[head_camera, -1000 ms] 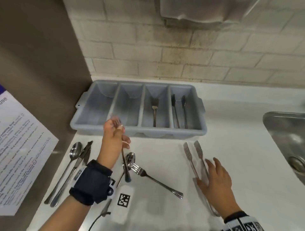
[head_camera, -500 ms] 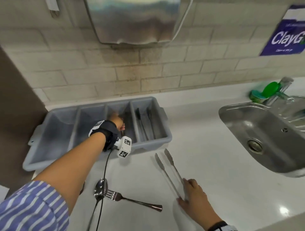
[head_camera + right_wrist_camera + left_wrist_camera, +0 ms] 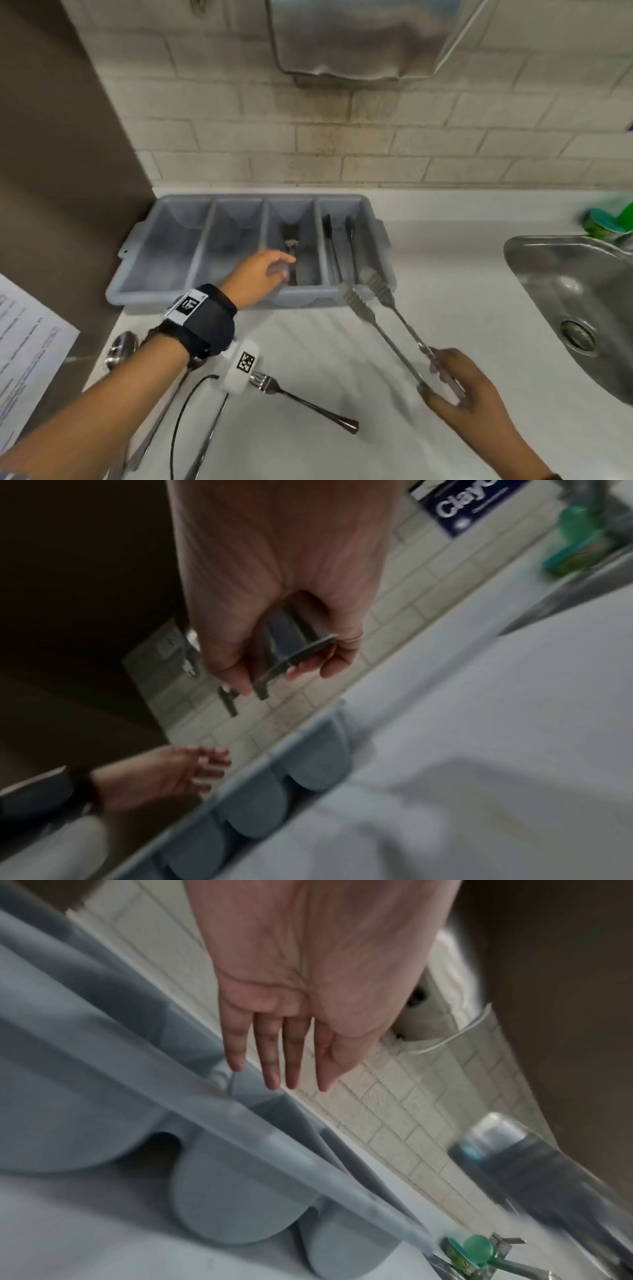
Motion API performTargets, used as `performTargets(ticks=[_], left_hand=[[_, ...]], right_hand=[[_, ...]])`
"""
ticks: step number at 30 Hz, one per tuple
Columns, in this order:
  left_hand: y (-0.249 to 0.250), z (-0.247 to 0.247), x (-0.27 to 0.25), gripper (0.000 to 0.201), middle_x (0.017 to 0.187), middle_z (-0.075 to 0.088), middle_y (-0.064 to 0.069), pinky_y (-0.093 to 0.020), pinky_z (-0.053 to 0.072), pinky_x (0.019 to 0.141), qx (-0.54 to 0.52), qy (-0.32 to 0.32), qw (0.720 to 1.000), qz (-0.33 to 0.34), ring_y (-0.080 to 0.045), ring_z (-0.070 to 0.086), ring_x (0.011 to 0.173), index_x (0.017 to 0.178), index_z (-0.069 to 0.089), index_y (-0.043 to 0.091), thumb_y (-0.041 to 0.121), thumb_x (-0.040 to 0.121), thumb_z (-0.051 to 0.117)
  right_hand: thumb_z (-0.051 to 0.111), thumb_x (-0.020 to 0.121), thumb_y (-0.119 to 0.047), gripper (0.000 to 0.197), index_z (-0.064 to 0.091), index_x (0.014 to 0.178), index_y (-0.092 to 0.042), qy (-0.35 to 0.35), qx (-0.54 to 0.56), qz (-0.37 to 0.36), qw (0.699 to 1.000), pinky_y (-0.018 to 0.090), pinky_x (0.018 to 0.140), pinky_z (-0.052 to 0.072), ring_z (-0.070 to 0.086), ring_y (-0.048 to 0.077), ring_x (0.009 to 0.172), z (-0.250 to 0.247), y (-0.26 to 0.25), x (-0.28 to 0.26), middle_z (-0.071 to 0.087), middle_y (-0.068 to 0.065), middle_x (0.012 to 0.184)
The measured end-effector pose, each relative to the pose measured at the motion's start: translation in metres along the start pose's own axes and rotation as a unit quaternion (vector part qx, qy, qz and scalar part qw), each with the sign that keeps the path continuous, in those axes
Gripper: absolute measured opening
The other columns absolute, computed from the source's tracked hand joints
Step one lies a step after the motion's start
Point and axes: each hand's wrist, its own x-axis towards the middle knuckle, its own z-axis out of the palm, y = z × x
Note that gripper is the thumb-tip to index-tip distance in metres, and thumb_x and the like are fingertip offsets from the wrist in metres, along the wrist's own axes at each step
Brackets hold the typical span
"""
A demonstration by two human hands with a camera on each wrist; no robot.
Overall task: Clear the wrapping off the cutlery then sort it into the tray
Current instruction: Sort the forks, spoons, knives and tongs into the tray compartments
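A grey four-compartment tray (image 3: pixel 219 298) sits against the back wall. Forks (image 3: pixel 291 241) lie in its third compartment and dark utensils (image 3: pixel 334 246) in the fourth. My left hand (image 3: pixel 282 267) hovers over the third compartment; the left wrist view shows its fingers (image 3: pixel 270 1053) straight and the hand empty. My right hand (image 3: pixel 436 377) grips metal tongs (image 3: pixel 383 322) by the handle end, off the counter, with their tips at the tray's front right corner. The right wrist view shows fingers curled round the tongs (image 3: pixel 294 647). A fork (image 3: pixel 301 401) and a spoon (image 3: pixel 118 349) lie on the counter.
A steel sink (image 3: pixel 565 274) is sunk in the white counter at the right, with a green item (image 3: pixel 608 222) behind it. A metal dispenser (image 3: pixel 359 34) hangs on the tiled wall. A brown panel with a printed sheet (image 3: pixel 20 342) bounds the left side.
My left hand carried a piece of cutlery to the tray's third compartment and is now empty. My right hand has taken hold of the tongs and lifted them toward the tray.
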Motion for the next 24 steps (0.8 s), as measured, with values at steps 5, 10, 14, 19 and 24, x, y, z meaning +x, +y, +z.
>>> performTargets(ticks=[5,10,14,19,24], left_hand=[[-0.028,-0.007,-0.105,0.035,0.108,0.061,0.021,-0.014,0.041,0.096,0.019,0.006,1.0,-0.01,0.001,0.056,0.105,0.102,0.06,0.042,0.009,0.09,0.052],[-0.055,0.01,-0.176,0.037,0.104,0.067,0.019,-0.008,0.039,0.097,0.035,0.044,0.996,-0.063,0.006,0.056,0.106,0.09,0.053,0.053,0.016,0.089,0.05],[-0.073,0.028,-0.208,0.035,0.107,0.062,0.021,-0.02,0.046,0.094,0.044,0.07,0.987,-0.139,0.003,0.059,0.099,0.094,0.055,0.049,0.015,0.09,0.047],[-0.073,0.042,-0.226,0.021,0.094,0.055,0.017,-0.025,0.056,0.062,0.033,0.054,0.975,-0.215,0.0,0.067,0.063,0.088,0.048,0.054,0.033,0.087,0.043],[-0.077,0.05,-0.224,0.021,0.084,0.049,0.012,-0.005,0.036,0.05,0.06,0.057,0.961,-0.264,0.006,0.053,0.057,0.106,0.054,0.022,0.029,0.086,0.058]], right_hand=[[0.059,0.086,-0.006,0.039,0.049,0.12,-0.022,0.048,0.075,0.003,0.996,-0.002,0.063,0.039,0.056,-0.003,0.077,0.019,-0.048,0.111,0.058,-0.005,0.093],[0.053,0.088,-0.013,0.036,0.051,0.121,0.0,0.019,0.01,0.084,0.996,0.038,0.079,0.047,0.059,0.032,0.094,0.057,-0.043,0.212,0.06,0.016,0.107],[0.052,0.085,-0.02,0.036,0.055,0.111,0.006,-0.038,-0.086,0.159,0.983,0.047,0.087,0.051,0.06,0.043,0.095,0.088,-0.022,0.244,0.063,0.029,0.102],[0.052,0.083,-0.019,0.037,0.055,0.11,0.007,-0.068,-0.151,0.149,0.975,0.039,0.082,0.046,0.058,0.045,0.101,0.108,-0.017,0.242,0.061,0.032,0.112],[0.059,0.083,-0.022,0.04,0.055,0.118,-0.004,0.056,-0.195,-0.029,0.979,0.05,0.098,0.04,0.049,0.044,0.111,0.108,-0.046,0.207,0.052,0.025,0.126]])
